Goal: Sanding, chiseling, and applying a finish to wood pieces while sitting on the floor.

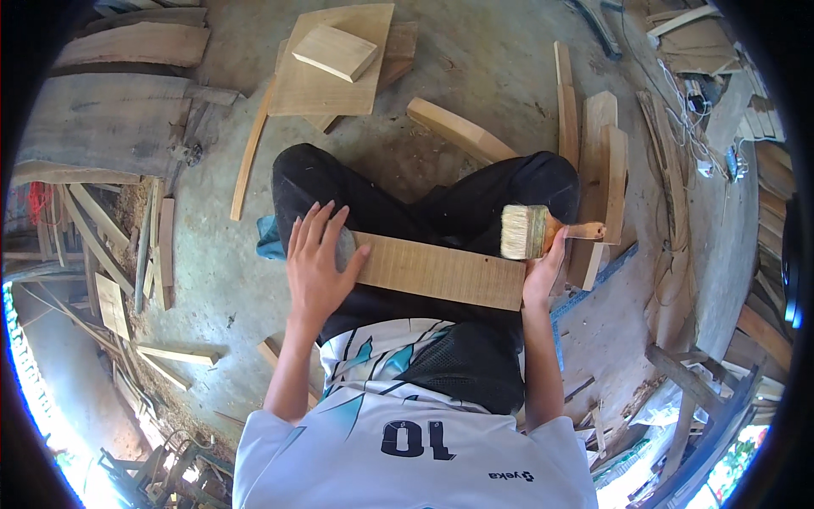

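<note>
A flat wooden board (441, 270) lies across my lap, slightly tilted down to the right. My left hand (318, 267) rests over its left end, fingers stretched out and spread. Part of a grey, rounded piece (345, 246) shows under that hand; what it is, I cannot make out. At the board's right end, my right hand (543, 278) grips a wide paintbrush (526, 232) with pale bristles and a wooden handle. The bristles point left, above the board's edge. Most of the right fingers are hidden behind the brush and board.
Beyond my knees lie a thin wooden panel (326, 85) with a wooden block (337, 53) on it, and a curved beam (460, 129). Upright-looking planks (615, 182) sit by my right knee. Stacked boards (106, 119) line the left, and cables (697, 127) lie far right.
</note>
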`<state>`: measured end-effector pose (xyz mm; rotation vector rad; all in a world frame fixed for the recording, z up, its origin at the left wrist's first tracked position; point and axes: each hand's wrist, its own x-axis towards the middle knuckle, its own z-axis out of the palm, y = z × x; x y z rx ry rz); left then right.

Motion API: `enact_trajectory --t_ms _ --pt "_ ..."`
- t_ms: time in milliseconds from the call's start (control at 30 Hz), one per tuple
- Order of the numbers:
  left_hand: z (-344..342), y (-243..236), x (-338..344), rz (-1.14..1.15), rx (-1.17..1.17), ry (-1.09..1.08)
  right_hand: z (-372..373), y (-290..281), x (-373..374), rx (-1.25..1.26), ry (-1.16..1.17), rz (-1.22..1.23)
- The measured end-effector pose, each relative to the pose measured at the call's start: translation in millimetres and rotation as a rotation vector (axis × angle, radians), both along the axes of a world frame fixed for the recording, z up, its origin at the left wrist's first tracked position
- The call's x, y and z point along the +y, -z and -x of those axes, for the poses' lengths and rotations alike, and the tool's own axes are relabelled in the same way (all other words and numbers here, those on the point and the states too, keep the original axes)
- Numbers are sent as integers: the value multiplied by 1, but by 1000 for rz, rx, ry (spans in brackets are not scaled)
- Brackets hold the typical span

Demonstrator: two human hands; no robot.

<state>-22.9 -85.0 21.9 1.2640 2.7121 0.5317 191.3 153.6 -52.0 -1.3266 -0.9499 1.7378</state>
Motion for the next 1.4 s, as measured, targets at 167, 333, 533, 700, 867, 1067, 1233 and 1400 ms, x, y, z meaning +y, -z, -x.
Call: enact_trajectory --t_ms 167,333,533,700,867,1067,1233,1400 --pt "-44 9 61 -148 -109 183 -6 11 9 138 -49 11" --pt "-104 14 104 -268 -267 561 4 -2 1 5 -97 -55" --pt "-71 2 65 -213 -283 432 3 4 1 -182 -16 -124" --pt "-4 -8 -10 -33 -97 35 3 -1 4 -96 -52 -47" --pt "-6 2 -12 -15 44 -103 1 1 10 -23 -83 -28" --pt "-78 22 84 -327 -224 337 5 2 11 -127 -28 -97" --pt "-104 29 119 -374 -315 605 1 4 11 23 -140 -50" --pt "-46 20 53 -270 -208 361 9 11 9 -48 -64 -70"
